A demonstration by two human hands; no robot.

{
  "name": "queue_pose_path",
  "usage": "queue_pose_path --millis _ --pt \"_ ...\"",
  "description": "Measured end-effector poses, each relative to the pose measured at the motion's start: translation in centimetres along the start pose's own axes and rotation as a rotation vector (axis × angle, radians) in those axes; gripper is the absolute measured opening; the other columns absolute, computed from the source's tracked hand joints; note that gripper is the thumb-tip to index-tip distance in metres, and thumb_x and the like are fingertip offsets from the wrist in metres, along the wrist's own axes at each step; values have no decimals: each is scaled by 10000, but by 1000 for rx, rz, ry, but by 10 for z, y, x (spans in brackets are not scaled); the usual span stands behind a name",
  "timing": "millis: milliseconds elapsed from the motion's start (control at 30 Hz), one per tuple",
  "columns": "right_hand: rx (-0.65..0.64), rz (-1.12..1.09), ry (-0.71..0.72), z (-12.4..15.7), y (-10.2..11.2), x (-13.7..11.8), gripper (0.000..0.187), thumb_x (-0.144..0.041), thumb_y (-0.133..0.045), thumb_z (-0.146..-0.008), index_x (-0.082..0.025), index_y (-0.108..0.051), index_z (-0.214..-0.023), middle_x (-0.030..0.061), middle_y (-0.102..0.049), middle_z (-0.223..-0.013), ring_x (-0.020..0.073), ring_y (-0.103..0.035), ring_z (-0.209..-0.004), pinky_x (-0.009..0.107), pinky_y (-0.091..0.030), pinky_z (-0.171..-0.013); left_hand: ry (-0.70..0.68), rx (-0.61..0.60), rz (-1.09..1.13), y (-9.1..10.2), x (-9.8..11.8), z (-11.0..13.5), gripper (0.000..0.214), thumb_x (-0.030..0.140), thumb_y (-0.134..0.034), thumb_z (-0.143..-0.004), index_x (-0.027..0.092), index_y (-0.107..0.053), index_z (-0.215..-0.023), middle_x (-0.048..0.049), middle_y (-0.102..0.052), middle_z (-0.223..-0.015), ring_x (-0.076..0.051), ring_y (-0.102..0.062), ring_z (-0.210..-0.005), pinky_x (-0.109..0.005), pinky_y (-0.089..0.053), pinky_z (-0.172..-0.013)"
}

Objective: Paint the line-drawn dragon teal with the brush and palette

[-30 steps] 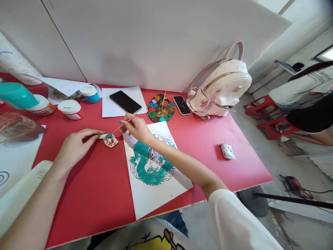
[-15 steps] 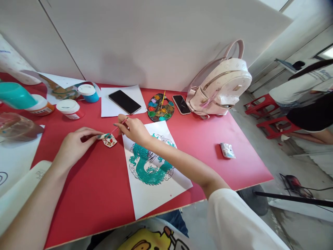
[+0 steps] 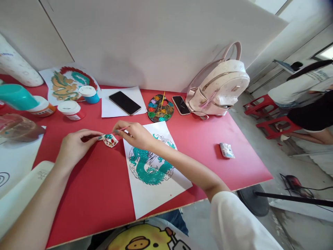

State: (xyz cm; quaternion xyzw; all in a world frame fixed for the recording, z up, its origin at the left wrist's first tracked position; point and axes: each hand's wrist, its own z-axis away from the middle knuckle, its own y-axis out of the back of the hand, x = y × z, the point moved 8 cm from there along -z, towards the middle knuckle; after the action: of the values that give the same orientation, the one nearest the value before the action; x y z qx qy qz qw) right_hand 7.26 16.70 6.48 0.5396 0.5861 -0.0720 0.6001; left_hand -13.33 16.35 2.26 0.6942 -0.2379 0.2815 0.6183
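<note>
My left hand [image 3: 74,147] pinches the corner of a folded white tissue [image 3: 112,142] blotched with red and green paint, just above the red table. In my right hand [image 3: 136,135] is a thin pink paintbrush [image 3: 125,128]; its tip end is at the tissue, mostly hidden by the fingers. Below my right forearm lies a white sheet [image 3: 153,203] with a dragon drawing [image 3: 151,173], largely filled in with teal. A paint palette [image 3: 168,113] sits beyond, with a yellow brush [image 3: 162,100] resting on it.
Paint jars [image 3: 69,109], a teal bottle [image 3: 18,97] and a cup of murky water [image 3: 19,127] stand at left. Behind are a painted sheet [image 3: 61,85], two phones [image 3: 125,102] and a pale pink backpack [image 3: 221,88]. A small packet [image 3: 227,150] lies right. People sit on red stools [image 3: 260,106].
My right hand has come down slightly, bringing the brush closer against the tissue. The curled painted sheet at the back left now lies flatter, showing its picture. My left hand stays nearly still.
</note>
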Motion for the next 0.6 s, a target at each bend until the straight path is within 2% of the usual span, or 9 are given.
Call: queue_pose_path --millis 200,367,600 --pt "-48 170 67 5 -12 -6 197 -272 -459 -1149 -208 -642 -1110 46 -729 -1062 150 -659 -913 254 -433 -740 64 19 3 1 -4 1 351 583 -647 -656 311 -794 -823 -30 -839 -961 -308 -764 -941 -423 -572 -930" --pt "-29 206 93 8 -16 -3 225 -258 -461 -1147 -217 -666 -1228 77 -742 -1195 168 -699 -1019 263 -460 -764 85 28 25 0 -7 0 374 584 -651 -624 303 -793 -825 -43 -842 -951 -320 -769 -943 -437 -579 -924" --pt "-17 211 95 13 -22 1 216 -234 -497 -1132 -185 -700 -1190 93 -764 -1186 178 -725 -1005 265 -472 -802 120 19 93 -3 -14 -3 391 549 -661 -609 267 -745 -866 -66 -818 -904 -285 -761 -874 -429 -603 -911"
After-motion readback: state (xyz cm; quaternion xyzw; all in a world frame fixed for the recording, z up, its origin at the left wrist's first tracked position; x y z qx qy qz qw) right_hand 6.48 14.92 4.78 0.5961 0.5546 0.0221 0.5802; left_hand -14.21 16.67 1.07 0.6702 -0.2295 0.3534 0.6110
